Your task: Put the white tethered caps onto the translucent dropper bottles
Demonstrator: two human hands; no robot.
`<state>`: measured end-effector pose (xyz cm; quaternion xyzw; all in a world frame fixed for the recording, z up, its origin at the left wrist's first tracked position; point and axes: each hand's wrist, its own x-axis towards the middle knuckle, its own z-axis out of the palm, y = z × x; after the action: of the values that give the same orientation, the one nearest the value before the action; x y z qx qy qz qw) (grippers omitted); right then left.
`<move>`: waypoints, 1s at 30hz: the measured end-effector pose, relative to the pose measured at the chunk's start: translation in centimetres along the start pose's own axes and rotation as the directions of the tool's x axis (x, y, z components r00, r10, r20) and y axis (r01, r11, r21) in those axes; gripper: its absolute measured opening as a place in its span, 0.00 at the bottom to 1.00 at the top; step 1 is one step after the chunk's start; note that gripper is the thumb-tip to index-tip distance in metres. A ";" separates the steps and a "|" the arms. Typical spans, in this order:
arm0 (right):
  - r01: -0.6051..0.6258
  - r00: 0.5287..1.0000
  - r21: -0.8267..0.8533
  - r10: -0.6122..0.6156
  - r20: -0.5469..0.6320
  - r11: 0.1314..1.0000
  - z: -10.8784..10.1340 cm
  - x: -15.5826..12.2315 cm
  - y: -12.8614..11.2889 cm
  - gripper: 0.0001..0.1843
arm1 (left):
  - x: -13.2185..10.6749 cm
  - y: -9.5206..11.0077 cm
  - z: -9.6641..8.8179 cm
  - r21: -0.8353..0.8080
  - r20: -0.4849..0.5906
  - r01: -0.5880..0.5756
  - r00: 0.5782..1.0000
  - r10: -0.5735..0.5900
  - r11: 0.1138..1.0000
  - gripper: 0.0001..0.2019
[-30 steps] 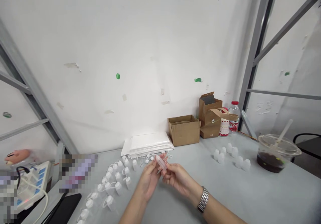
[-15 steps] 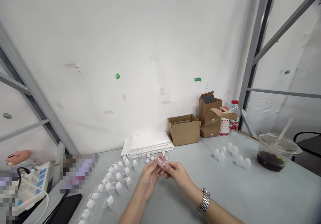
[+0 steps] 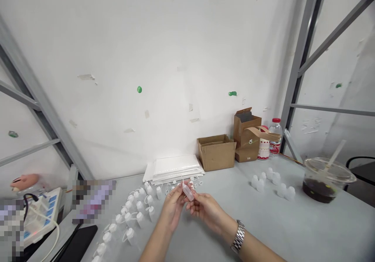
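Note:
Both hands meet over the grey table (image 3: 293,230) around one small translucent plastic bottle (image 3: 188,192). My left hand (image 3: 171,209) pinches it from the left, and my right hand (image 3: 206,209), with a metal watch on its wrist, grips it from below right. The bottle is tilted, top toward the wall. Several open small white bottles with tethered caps (image 3: 131,215) lie in rows just left of my hands. A group of capped white bottles (image 3: 272,182) stands to the right.
A stack of white bags (image 3: 174,168) lies against the wall, beside an open cardboard box (image 3: 216,150), a brown paper bag (image 3: 247,137) and a water bottle (image 3: 274,135). A lidded drink cup (image 3: 324,178) stands right. A black phone (image 3: 77,244) and power strip (image 3: 41,213) lie left.
Both hands have stayed together on the small bottle, which has tilted slightly between the fingers. The view has shifted a little.

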<state>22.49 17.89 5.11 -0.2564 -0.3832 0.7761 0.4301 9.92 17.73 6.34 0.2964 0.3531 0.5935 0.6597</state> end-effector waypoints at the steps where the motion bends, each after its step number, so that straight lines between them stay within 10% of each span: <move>1: 0.038 0.999 -0.069 -0.040 -0.033 0.997 0.1 0.0 0.0 0.22 | 0.1 -0.2 0.0 0.009 -0.016 -0.019 1.000 0.019 1.000 0.17; 7: 0.166 0.969 -0.356 -0.220 -0.115 0.920 0.2 0.1 -0.2 0.24 | 0.3 -1.4 -0.2 -0.010 -0.022 -0.048 0.999 0.047 0.999 0.19; 17: 0.070 0.998 -0.007 -0.070 -0.003 0.998 0.0 -0.2 0.0 0.19 | -0.3 -1.2 0.4 -0.018 0.033 0.001 0.999 0.000 1.000 0.17; 30: 0.054 0.998 0.030 -0.054 0.013 0.998 -0.6 -0.1 0.2 0.16 | -0.2 -1.3 0.3 -0.056 0.087 0.048 0.995 -0.043 0.997 0.18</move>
<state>22.84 17.98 4.61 -0.2340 -0.3816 0.7716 0.4520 10.88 17.35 5.47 0.2941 0.3136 0.5750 0.6960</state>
